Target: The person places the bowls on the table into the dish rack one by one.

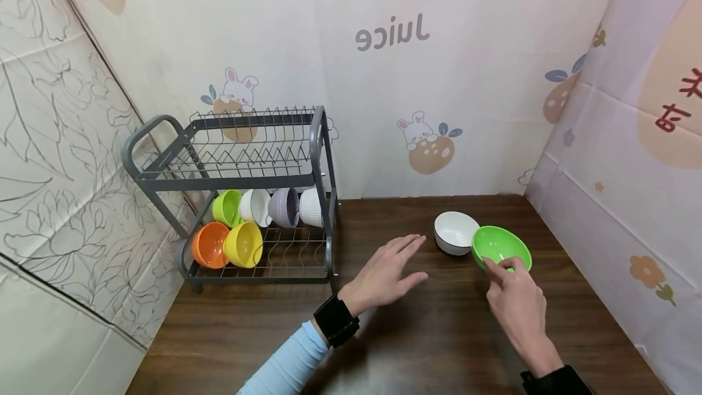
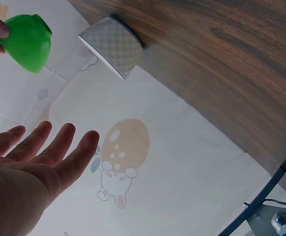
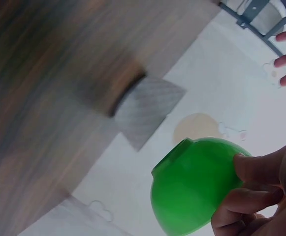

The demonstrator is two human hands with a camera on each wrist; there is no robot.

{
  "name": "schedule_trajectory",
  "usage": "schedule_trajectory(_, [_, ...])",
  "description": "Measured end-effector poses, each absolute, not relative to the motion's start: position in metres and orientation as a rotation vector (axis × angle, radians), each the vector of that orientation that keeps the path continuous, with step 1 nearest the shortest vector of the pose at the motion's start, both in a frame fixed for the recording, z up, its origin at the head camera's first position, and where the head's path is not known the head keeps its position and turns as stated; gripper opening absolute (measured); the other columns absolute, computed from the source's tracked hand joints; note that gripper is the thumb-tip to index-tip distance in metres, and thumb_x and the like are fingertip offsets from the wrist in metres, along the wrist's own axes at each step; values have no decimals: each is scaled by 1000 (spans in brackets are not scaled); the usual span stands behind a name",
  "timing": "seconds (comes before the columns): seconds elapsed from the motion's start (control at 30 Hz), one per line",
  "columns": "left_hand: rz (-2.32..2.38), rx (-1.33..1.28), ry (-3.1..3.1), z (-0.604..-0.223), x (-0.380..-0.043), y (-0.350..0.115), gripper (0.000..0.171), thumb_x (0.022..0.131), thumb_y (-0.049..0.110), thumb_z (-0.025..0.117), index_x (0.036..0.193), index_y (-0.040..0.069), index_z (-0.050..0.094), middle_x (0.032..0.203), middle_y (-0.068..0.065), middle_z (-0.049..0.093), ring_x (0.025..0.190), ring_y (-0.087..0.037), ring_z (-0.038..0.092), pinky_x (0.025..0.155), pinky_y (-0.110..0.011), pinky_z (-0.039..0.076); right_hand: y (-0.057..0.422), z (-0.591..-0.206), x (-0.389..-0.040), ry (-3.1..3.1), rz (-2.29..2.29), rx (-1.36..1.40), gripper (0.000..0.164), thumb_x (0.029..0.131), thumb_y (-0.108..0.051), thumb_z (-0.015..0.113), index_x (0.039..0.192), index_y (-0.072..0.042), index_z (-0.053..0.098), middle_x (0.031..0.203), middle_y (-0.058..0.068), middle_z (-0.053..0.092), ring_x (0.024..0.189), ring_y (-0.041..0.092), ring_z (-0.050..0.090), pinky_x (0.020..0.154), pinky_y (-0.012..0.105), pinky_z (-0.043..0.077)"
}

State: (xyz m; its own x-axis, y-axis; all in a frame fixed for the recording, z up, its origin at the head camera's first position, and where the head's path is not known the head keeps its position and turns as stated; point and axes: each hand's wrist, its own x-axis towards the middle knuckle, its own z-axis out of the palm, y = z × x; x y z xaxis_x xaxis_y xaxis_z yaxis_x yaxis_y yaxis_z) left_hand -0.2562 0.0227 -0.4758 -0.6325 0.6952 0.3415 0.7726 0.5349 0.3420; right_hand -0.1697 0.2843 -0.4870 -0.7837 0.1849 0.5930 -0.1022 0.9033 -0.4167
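My right hand (image 1: 517,300) pinches the near rim of a bright green bowl (image 1: 496,242) between thumb and fingers. In the right wrist view that bowl (image 3: 197,187) is tilted and raised off the table. Just left of it, a white bowl (image 1: 455,228) stands upright on the wood, its outer wall textured in the left wrist view. My left hand (image 1: 384,276) hovers over the table between the rack and the white bowl, fingers stretched out and holding nothing. The left wrist view shows its spread fingers (image 2: 66,147) apart from both bowls.
A two-tier grey dish rack (image 1: 236,183) stands at the left. Its lower tier holds an orange bowl (image 1: 209,245), a yellow bowl (image 1: 244,245) and several others behind them. Printed cloth walls (image 1: 477,78) close off the back and sides of the wooden table (image 1: 406,346).
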Motion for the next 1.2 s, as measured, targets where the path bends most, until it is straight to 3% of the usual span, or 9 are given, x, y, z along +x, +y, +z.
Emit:
schedule_trajectory(0.2, [-714, -1244, -2617, -473, -257, 21, 71, 107, 49, 59, 166, 19, 34, 164, -3, 42, 148, -21, 41, 119, -43, 38, 271, -480, -167, -2383, 583, -29, 41, 78, 12, 70, 114, -5, 82, 101, 12, 62, 59, 36, 59, 42, 49, 41])
schedule_trajectory(0.43, [-744, -1231, -2627, -470, -256, 17, 71, 106, 47, 61, 165, 17, 35, 164, -3, 42, 149, -21, 41, 119, -44, 37, 260, -480, -166, -2353, 583, 30, 41, 77, 13, 70, 111, -5, 83, 98, 10, 61, 53, 31, 55, 40, 42, 37])
schedule_trajectory(0.93, [-745, -1239, -2535, -469, -257, 14, 74, 104, 46, 66, 165, 16, 36, 161, -4, 45, 148, -18, 41, 119, -36, 37, 233, -478, -165, -2258, 581, 191, 43, 71, 15, 78, 108, -8, 84, 95, 6, 62, 49, 12, 45, 42, 33, 35])
schedule_trajectory(1.2, [-757, -1243, -2504, -468, -257, 13, 78, 102, 48, 68, 165, 16, 35, 161, -2, 44, 149, -16, 39, 119, -35, 37, 222, -475, -168, -2224, 575, 259, 42, 72, 16, 77, 107, -7, 84, 94, 8, 62, 49, 14, 47, 41, 34, 36])
